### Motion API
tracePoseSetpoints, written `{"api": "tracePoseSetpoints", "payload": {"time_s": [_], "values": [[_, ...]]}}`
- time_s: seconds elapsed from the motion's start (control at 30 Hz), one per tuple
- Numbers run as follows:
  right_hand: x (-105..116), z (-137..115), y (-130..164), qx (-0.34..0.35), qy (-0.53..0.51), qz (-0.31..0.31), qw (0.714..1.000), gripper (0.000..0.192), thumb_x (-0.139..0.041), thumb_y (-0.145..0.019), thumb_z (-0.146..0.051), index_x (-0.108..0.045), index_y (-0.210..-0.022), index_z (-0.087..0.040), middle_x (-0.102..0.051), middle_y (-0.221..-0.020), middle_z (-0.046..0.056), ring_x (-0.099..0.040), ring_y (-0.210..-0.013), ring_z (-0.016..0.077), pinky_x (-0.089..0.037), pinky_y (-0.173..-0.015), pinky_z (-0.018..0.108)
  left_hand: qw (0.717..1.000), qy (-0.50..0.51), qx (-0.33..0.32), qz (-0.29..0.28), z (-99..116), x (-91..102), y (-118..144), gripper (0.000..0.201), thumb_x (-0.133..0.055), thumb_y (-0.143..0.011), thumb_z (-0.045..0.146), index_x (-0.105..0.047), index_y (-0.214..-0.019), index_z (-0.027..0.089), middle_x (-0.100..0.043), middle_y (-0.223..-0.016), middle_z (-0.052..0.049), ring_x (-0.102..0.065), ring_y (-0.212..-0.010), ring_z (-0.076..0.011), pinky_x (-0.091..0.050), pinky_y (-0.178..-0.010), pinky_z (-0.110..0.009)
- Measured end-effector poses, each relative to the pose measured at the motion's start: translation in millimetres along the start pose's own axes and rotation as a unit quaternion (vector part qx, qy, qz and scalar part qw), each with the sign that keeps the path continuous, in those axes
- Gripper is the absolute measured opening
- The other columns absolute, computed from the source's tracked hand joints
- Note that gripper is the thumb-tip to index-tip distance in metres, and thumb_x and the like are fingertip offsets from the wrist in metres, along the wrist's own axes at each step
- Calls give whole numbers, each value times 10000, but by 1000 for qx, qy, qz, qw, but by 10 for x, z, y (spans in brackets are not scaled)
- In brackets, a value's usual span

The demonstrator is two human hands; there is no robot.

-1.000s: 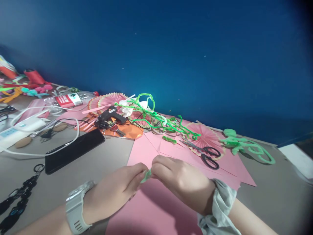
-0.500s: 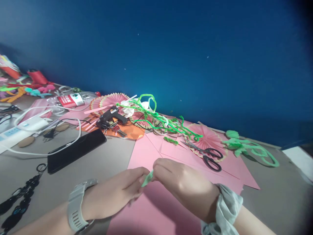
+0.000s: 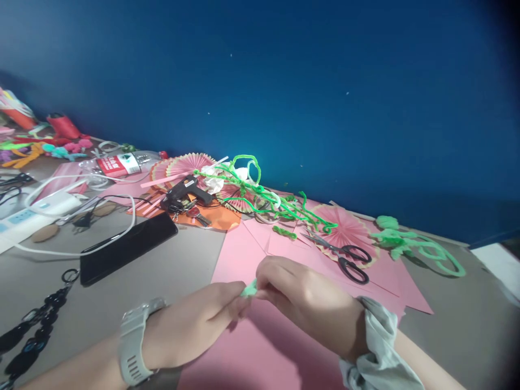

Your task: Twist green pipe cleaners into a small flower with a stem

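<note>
Head view: grey matte table (image 3: 182, 271) against a flat dark blue wall (image 3: 325, 81), cluttered with craft stuff. Left hand (image 3: 195, 325), grey watch (image 3: 132, 349) on the wrist, and right hand (image 3: 304, 303), grey fabric scrunchie (image 3: 377, 352) on the wrist, meet above smooth pink paper sheets (image 3: 260, 352). Fingers of both hands are pinched shut on a small fuzzy light-green pipe cleaner piece (image 3: 248, 291), mostly hidden between them, low in the middle of the frame. Beyond: black-handled scissors (image 3: 345, 257) lying on a pleated pink paper fan (image 3: 345, 230), a tangle of bright green fuzzy pipe cleaners (image 3: 260, 189), a pale green coiled bunch (image 3: 410, 244) far right. Left side: glossy black phone (image 3: 128, 249), black glue gun (image 3: 184, 192), white cable (image 3: 73, 216), clear plastic bottle (image 3: 122, 162) with red label, black beaded chain (image 3: 32, 325).
</note>
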State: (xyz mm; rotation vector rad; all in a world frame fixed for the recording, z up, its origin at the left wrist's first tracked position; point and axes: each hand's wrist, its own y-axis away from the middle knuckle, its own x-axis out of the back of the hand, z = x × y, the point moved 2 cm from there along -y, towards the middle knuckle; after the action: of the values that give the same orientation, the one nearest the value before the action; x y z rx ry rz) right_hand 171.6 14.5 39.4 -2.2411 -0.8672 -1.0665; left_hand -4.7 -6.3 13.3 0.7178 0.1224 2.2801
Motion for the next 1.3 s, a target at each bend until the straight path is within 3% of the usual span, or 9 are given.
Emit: {"api": "tracePoseSetpoints", "payload": {"time_s": [0.17, 0.27, 0.43, 0.57, 0.8, 0.97, 1.1, 1.23, 1.3], "values": [[96, -78, -3, 32, -62, -28, 997, 30, -469, -902, -180, -497, -892, -174, -549, -903, 64, -504, -849, 174, -440, -757, 299, 992, 115, 17, -47, -12, 19, 18, 400, -224, -929, 488, -488, -880, 192, -457, -728, 20, -437, -664, -119, -379, -678, -236], [144, -91, 9, 11, -133, -45, 990, 30, -514, -880, -160, -520, -905, -175, -523, -980, 66, -503, -933, 165, -429, -826, 292, 993, 106, -8, -44, 10, 18, 25, 368, -250, -938, 453, -501, -891, 188, -491, -773, 6, -463, -719, -121, -379, -714, -231], [126, -61, -6, 11, -300, -53, 953, 138, -519, -893, -284, -525, -814, -171, -513, -937, 56, -523, -863, 143, -432, -804, 287, 985, 146, -56, -78, 43, 8, 48, 343, -280, -943, 418, -510, -856, 180, -473, -733, 7, -448, -660, -110, -378, -664, -235], [49, -25, -23, 13, -415, -44, 909, 297, -479, -886, -445, -489, -766, -173, -500, -918, 65, -524, -743, 137, -458, -691, 292, 952, 274, -56, -123, -14, -13, 46, 398, -268, -923, 493, -490, -822, 179, -352, -631, 40, -336, -531, -97, -328, -513, -234], [-14, -3, -25, -61, -381, -24, 922, 328, -365, -946, -400, -531, -793, -161, -523, -877, 57, -506, -749, 142, -431, -701, 282, 896, 413, -24, -163, -98, -138, -40, 388, -290, -919, 503, -337, -686, 195, -249, -604, 65, -190, -482, -73, -180, -460, -233], [-45, 14, -21, -30, -546, 8, 837, 390, -276, -959, -419, -564, -922, -159, -535, -986, 92, -517, -887, 185, -423, -818, 349, 815, 535, -26, -222, -62, -134, -36, 358, -416, -870, 513, -372, -723, 191, -209, -571, 80, -120, -459, -67, -126, -446, -227], [-135, 8, -23, -15, -613, 13, 790, 353, -307, -940, -437, -546, -904, -180, -534, -989, 87, -532, -886, 193, -435, -848, 377, 797, 561, -29, -222, -48, -90, -14, 328, -459, -869, 458, -389, -707, 181, -205, -555, 81, -115, -446, -64, -121, -436, -223], [-250, 23, -48, -40, -561, 62, 825, 342, -305, -926, -483, -481, -970, -194, -537, -994, 94, -544, -959, 211, -448, -869, 393, 786, 591, -13, -181, -103, -111, -53, 308, -462, -878, 415, -371, -693, 185, -198, -554, 81, -116, -448, -63, -120, -423, -205], [-286, 51, -64, -91, -506, 126, 848, 247, -376, -922, -426, -435, -1019, -208, -529, -988, 79, -548, -960, 199, -461, -854, 375, 821, 561, -20, -108, -149, -136, -92, 307, -408, -902, 425, -369, -707, 191, -207, -572, 78, -147, -456, -68, -161, -425, -201]]}}
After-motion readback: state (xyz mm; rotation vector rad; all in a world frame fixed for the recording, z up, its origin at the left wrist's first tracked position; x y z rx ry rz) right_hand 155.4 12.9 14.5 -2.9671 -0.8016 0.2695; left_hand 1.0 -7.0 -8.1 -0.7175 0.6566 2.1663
